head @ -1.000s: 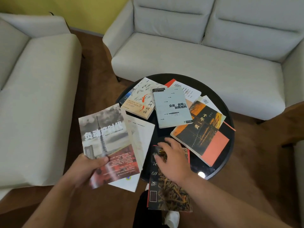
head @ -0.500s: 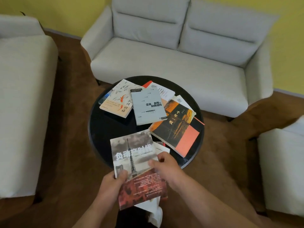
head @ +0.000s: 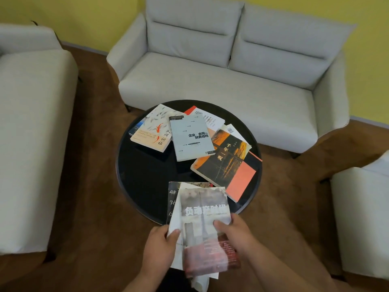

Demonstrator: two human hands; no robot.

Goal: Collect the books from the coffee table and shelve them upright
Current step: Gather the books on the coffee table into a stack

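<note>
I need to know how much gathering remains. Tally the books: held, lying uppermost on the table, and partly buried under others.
Held books, in left hand and right hand: 3
Uppermost books on the table: 3
Partly buried books: at least 3
Total: at least 9

Your open lane is the bare left-front part of the round black coffee table (head: 136,180), between the fish-cover book (head: 152,129) and the book stack (head: 202,209) you hold over the near rim. Far half is crowded: fish-cover book, pale blue book (head: 189,138) and orange-and-black book (head: 223,165) overlap or touch, with white books (head: 212,121) tucked beneath. The grey sofa (head: 210,81) sits just behind the far rim. Brown carpet (head: 90,165) gives passage left, toward the long couch (head: 31,123), and right, before the white seat (head: 362,207).
</note>
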